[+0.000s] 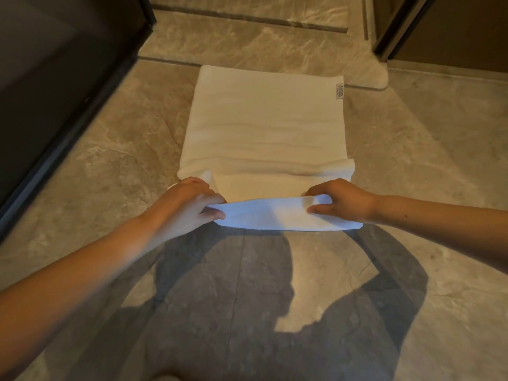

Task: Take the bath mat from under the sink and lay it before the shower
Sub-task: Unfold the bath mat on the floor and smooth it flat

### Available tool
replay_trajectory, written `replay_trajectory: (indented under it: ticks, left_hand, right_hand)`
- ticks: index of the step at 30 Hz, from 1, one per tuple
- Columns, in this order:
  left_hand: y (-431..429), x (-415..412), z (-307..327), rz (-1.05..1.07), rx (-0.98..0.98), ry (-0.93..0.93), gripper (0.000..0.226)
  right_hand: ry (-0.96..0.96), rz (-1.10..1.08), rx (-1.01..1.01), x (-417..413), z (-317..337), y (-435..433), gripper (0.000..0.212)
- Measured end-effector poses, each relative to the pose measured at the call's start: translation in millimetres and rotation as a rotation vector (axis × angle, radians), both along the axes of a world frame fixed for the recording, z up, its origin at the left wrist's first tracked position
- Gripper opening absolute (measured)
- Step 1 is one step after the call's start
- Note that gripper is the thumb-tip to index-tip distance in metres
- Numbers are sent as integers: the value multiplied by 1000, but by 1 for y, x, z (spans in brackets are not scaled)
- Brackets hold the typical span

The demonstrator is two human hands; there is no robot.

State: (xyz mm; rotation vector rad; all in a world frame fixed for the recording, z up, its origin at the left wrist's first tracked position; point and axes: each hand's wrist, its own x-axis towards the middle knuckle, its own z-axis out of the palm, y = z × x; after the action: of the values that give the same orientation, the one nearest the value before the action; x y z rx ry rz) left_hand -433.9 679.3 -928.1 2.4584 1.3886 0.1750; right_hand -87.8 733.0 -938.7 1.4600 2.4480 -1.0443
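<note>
You have the white terry-cloth bath mat (264,127) pinched at its near edge. Your left hand (189,204) grips the near left corner and your right hand (341,199) the near right corner, thumbs on the near face and fingers curled over the fold. Beyond your hands the mat lies flat on the beige marbled tile floor (110,138), stretching away from you, with a small grey label (340,92) at its far right corner.

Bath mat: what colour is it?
The bath mat is plain white, unpatterned; head view shows it.
</note>
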Motion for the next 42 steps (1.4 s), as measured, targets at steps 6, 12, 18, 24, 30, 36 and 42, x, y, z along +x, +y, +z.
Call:
replay_trajectory:
  ticks: [6, 12, 18, 24, 30, 36, 42]
  left_hand:
    - [1, 2, 2, -12, -34, 28, 40]
    - [-18, 3, -1, -91, -97, 132, 27]
    - [-35, 7, -12, -93, -253, -17, 59]
    - [-20, 25, -36, -33, 0, 195, 68]
    - [-26, 19, -69, -65, 1, 269, 65]
    - [-29, 18, -69, -57, 19, 233, 65]
    - [-36, 42, -64, -178, 61, 137, 68]
  right_hand:
    - [165, -77, -136, 5, 13, -11, 14]
    - [216, 56, -280, 4, 16, -27, 33]
    - [-9, 193, -417, -4, 19, -45, 38]
    - [72, 70, 243, -24, 9, -36, 49]
    - [-333, 248, 292, -28, -32, -66, 68]
    - [-400, 293, 301, -28, -44, -70, 69]
    - [-374, 339, 281, -19, -31, -55, 65]
